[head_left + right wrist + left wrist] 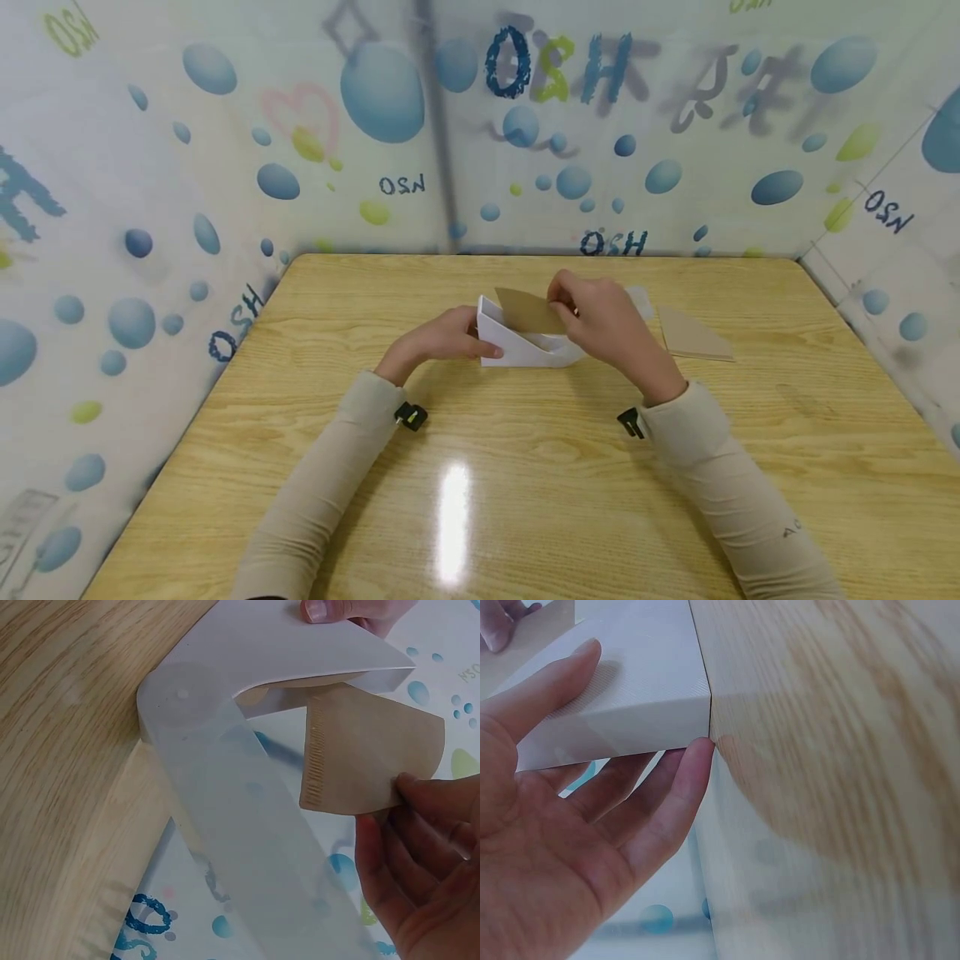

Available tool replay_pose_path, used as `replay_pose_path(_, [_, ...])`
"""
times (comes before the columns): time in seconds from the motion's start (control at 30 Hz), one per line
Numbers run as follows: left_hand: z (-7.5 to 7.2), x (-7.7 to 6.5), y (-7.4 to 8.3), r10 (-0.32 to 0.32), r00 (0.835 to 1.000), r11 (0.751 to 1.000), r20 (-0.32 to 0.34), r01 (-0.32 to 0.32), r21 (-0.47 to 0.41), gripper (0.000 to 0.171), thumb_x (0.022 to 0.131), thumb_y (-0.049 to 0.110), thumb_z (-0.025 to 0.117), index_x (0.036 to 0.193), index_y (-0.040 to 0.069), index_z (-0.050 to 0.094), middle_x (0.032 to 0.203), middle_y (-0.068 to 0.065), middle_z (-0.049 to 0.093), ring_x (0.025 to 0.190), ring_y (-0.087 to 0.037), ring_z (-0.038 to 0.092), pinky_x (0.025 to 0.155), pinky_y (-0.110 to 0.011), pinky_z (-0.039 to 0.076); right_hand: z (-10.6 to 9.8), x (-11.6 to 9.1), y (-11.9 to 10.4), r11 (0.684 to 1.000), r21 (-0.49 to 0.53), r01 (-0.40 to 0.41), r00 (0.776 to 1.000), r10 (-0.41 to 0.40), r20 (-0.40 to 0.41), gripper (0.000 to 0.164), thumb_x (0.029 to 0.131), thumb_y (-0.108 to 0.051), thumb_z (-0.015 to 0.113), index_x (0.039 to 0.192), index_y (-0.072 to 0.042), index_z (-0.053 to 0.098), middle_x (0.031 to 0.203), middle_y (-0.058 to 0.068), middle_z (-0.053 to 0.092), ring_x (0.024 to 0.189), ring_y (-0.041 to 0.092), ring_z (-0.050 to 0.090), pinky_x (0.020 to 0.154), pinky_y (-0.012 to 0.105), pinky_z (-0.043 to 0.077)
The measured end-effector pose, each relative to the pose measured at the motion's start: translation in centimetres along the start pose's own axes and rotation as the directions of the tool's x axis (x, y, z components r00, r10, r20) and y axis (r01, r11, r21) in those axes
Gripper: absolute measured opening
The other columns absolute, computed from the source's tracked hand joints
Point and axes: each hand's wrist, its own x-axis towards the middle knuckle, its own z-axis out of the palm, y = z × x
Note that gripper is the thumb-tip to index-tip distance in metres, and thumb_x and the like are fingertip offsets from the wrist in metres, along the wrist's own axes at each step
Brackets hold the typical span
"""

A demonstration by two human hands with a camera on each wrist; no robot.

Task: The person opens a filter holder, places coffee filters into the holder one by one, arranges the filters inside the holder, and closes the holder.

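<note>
My left hand (448, 335) grips the tall end of a white coffee filter holder (517, 352), thumb on its near face. In the left wrist view, the fingers (686, 780) lie along the holder's narrow end wall, right down at the tabletop. My right hand (606, 321) pinches a brown paper coffee filter (367, 750) between thumb and fingers. The filter, with a crimped edge, stands at the holder's open top, and its far corner overlaps the opening. A translucent lid (247, 817) swings out from the holder's low rounded end. More brown paper (255, 696) shows inside the holder.
More brown coffee filters (693, 335) lie flat on the wooden table (540, 467), just right of my right hand. A wall with blue bubble prints (382, 92) rises behind the table's far edge. Black clips (411, 415) hang at both cuffs.
</note>
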Motion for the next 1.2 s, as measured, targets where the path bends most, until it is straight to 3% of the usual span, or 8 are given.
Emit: replay_pose_path(1.2, [0.2, 0.1, 0.1, 0.000, 1.000, 1.000, 0.012, 0.001, -0.028, 0.040, 0.095, 0.019, 0.074, 0.130, 0.005, 0.062, 0.114, -0.013, 0.072, 0.085, -0.021, 0.066, 0.073, -0.036, 0.057, 1.7, -0.1, 0.1, 0.999, -0.013, 0.033, 0.996, -0.032, 0.082, 0.005, 0.098, -0.009, 0.069, 0.102, -0.007, 0.068, 0.082, 0.006, 0.072, 0.065, 0.016, 0.061, 0.065, 0.034, 0.054])
